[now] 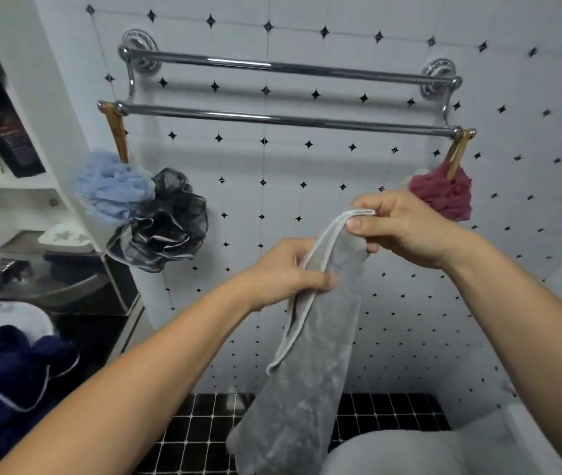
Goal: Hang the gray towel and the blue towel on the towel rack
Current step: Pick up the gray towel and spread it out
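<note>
A gray towel [310, 354] with a pale hem hangs bunched and long in front of me, below the towel rack. My right hand [406, 228] pinches its top corner. Lower on the hem, my left hand [283, 272] grips the towel's left edge. The chrome towel rack [272, 118] has two bare bars on the tiled wall, one above the other. A dark blue towel [8, 382] lies crumpled at the lower left, apart from both hands.
A light blue pouf [111, 186] and a black pouf [169, 221] hang from the rack's left end, a maroon pouf [444, 193] from its right end. White shelves [15, 186] with bottles stand at the left. Black floor tiles [204, 426] lie below.
</note>
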